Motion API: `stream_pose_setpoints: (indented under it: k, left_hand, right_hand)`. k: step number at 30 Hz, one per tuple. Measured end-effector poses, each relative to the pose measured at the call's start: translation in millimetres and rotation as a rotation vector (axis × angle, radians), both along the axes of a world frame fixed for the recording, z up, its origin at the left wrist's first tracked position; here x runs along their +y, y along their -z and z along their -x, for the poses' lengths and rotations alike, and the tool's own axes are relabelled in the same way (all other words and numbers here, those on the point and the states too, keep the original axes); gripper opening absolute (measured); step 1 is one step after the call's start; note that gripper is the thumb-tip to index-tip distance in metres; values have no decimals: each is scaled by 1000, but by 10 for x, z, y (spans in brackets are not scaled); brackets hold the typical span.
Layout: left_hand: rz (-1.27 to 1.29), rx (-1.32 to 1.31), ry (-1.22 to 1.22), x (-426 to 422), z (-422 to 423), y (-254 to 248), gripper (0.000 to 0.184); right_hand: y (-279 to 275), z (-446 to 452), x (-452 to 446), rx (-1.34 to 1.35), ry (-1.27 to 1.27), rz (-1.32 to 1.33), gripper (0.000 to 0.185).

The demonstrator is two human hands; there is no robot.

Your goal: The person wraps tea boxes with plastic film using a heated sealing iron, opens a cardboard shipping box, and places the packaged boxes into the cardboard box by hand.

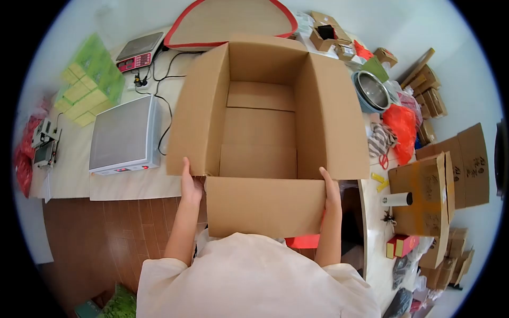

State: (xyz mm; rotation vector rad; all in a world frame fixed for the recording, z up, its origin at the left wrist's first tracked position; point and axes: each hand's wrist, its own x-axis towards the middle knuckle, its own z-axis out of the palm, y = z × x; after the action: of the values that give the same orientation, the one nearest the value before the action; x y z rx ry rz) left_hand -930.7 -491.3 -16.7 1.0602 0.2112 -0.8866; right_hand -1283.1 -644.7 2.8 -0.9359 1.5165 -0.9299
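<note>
A large cardboard box (310,122) stands with its top open and its flaps folded outward; nothing lies inside it. At its near left corner, my left hand (191,186) grips the box, thumb up along the side flap and fingers mostly hidden beneath. My right hand (332,192) holds the near right corner the same way, its thumb at the edge of the near flap (265,205). That flap hangs toward my body between both forearms.
Left of the box sit a flat electronic scale (123,132), a second scale (140,52) with cords, and stacked green packs (87,79). To the right are metal bowls (373,89), a red bag (398,130), a white tumbler (396,199) and more cartons (419,201).
</note>
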Motion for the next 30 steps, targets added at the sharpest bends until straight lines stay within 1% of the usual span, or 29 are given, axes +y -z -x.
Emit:
stream_pose_setpoints:
  k: [1,2,3,4,5,6,7,9,10,11,12,13,15,16,17,18,19,21,22,23,26,28,29,30]
  left_hand:
    - [-62,-20,3,11,-19,106,70]
    - [-123,-40,2,11,-59,200,74]
    - [-123,-53,-18,-10,-99,225,74]
    - [-385,-432,-156,-26,-126,261,75]
    - [-650,-806,-289,-36,-141,305,78]
    - [-699,-1236,-563,-114,-55,183,75]
    - [-705,-1235,-571,-84,-50,140,75]
    - [-847,-1558,33,-30,-75,99,74]
    - [-813,-1566,316,-16,-150,80,71]
    - [-817,-1568,311,-49,-143,83,71]
    - [-840,-1499,462,-120,-77,21,73]
    - [-857,-1424,613,-183,-14,-38,74]
    - [-868,-1395,658,-283,107,-163,74]
    - [-880,-1364,695,-330,145,-184,74]
    - [-872,-1356,691,-359,122,-131,74]
    - [-745,-1185,778,-373,75,-93,74]
    - [-618,-1013,856,-376,48,-55,74]
    - [-629,-983,865,-343,78,-77,73]
    - [-644,-957,883,-311,101,-99,72]
    - [-645,-953,869,-245,96,-19,72]
    - [-597,-1004,770,-101,19,128,69]
    - [-727,-956,766,9,-19,-57,67]
    - [-747,-940,743,8,-76,-47,67]
    - [-740,-1002,748,-52,-161,-12,67]
  right_hand:
    - [62,-18,9,194,90,318,84]
    - [63,49,-4,397,106,503,94]
    - [43,102,-23,599,125,691,104]
    - [64,79,-16,583,111,692,104]
    - [77,63,0,810,215,742,108]
    - [67,54,4,1040,325,788,113]
    - [22,53,-23,1035,317,791,113]
    - [-138,45,-142,1178,334,868,115]
    - [-232,60,-179,1172,330,872,115]
    - [-329,96,-218,1269,233,789,112]
    - [-380,121,-270,1364,136,701,109]
    - [-383,119,-339,1363,137,701,109]
    - [-350,147,-474,1273,-350,345,94]
    - [-271,185,-528,1283,-349,347,94]
    - [-158,217,-603,851,-405,249,79]
    - [-132,223,-655,418,-449,149,66]
    - [-121,244,-684,424,-456,152,66]
    - [-137,217,-730,246,-579,94,48]
    - [-152,160,-699,258,-544,156,46]
    - [-144,114,-673,259,-557,162,46]
    - [-140,-38,-711,294,-567,196,47]
    - [-159,-228,-772,441,-582,202,47]
    - [-152,-343,-773,510,-600,207,47]
    - [36,-329,-904,542,-649,241,46]
